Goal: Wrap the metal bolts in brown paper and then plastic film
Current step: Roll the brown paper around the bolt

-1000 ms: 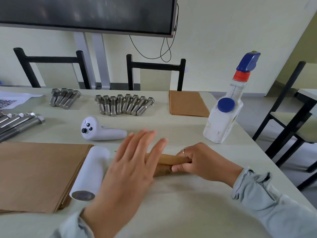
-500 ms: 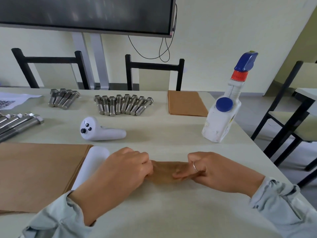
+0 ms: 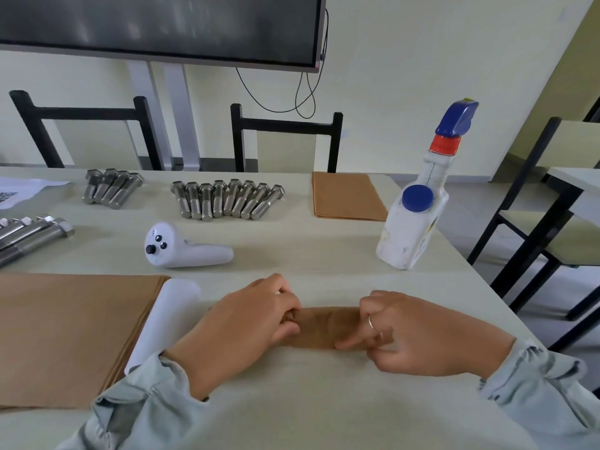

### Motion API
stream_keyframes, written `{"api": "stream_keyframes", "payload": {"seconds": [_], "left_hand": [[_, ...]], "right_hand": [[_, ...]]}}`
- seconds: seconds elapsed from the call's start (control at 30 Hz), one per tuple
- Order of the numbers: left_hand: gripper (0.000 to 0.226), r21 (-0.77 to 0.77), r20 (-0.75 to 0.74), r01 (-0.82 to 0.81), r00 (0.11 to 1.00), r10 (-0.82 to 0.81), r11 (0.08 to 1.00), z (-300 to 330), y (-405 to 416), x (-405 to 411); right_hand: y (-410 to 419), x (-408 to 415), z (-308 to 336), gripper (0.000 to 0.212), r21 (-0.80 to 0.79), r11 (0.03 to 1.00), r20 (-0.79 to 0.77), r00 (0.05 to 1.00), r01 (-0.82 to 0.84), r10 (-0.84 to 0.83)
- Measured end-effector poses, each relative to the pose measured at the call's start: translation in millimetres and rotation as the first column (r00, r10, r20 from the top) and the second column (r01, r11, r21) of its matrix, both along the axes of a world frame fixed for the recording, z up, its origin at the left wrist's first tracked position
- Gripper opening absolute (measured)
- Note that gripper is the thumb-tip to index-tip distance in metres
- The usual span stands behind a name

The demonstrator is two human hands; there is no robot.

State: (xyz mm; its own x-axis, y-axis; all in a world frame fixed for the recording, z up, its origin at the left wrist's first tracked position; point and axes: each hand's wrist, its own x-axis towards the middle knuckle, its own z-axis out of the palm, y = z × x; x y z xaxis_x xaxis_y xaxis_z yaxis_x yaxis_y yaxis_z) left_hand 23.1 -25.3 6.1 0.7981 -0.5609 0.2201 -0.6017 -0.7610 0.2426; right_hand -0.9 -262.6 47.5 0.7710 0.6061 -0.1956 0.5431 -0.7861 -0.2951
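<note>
A bundle rolled in brown paper point(image 3: 328, 326) lies across the table in front of me; whatever is inside is hidden. My left hand point(image 3: 246, 323) grips its left end with curled fingers. My right hand point(image 3: 418, 336) pinches its right end, a ring on one finger. A white roll of plastic film point(image 3: 165, 316) lies just left of my left hand, on the edge of a stack of brown paper sheets point(image 3: 71, 332). Several bare metal bolts point(image 3: 227, 199) lie in a row at the back, with another group point(image 3: 110, 186) to their left and longer bolts point(image 3: 29, 235) at the far left.
A white handheld controller point(image 3: 185, 248) lies behind my hands. A white bottle with a blue cap point(image 3: 418, 209) stands at the right near the table's edge. Smaller brown sheets point(image 3: 347, 196) lie at the back right. Black chairs stand behind the table and to the right.
My left hand, flat and rolling over the bundle a second ago, has curled round its left end. My right hand has shifted right and now pinches the other end.
</note>
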Motion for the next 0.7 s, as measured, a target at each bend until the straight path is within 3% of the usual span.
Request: {"api": "stream_keyframes", "payload": {"seconds": [0.1, 0.2, 0.4, 0.47, 0.57, 0.7], "left_hand": [[0.027, -0.012, 0.008, 0.019, 1.000, -0.019, 1.000, -5.9, 1.5, -0.7], [0.028, -0.001, 0.042, -0.004, 0.999, 0.004, 1.000, -6.0, -2.0, -3.0], [0.026, 0.067, 0.183, 0.013, 0.983, -0.025, 0.998, 3.1, -2.0, -8.2], [0.022, 0.019, 0.237, 0.009, 0.972, -0.013, 1.000, 11.5, 0.4, -10.2], [0.020, -0.079, 0.109, 0.013, 0.994, -0.005, 0.997, 10.8, 8.2, -8.7], [0.023, -0.130, 0.125, 0.034, 0.992, -0.018, 0.991, 5.0, 12.0, -4.8]], "right_hand": [[0.9, 2.0, 9.4, 0.015, 0.190, 0.979, -0.003, 0.997, 0.078, -0.079], [8.9, 12.1, 11.4, 0.020, 0.322, 0.938, 0.106, 0.980, 0.128, -0.170], [39.5, 23.3, -2.5, 0.048, 0.131, 0.990, 0.259, 0.963, 0.043, -0.077], [44.6, 26.2, -4.3, 0.052, 0.045, 0.998, 0.294, 0.955, 0.037, -0.048], [48.4, 28.6, -4.4, 0.042, -0.005, 0.999, 0.335, 0.942, 0.035, -0.031], [48.3, 30.2, -3.2, 0.028, 0.008, 0.998, 0.315, 0.947, 0.060, -0.059]]}}
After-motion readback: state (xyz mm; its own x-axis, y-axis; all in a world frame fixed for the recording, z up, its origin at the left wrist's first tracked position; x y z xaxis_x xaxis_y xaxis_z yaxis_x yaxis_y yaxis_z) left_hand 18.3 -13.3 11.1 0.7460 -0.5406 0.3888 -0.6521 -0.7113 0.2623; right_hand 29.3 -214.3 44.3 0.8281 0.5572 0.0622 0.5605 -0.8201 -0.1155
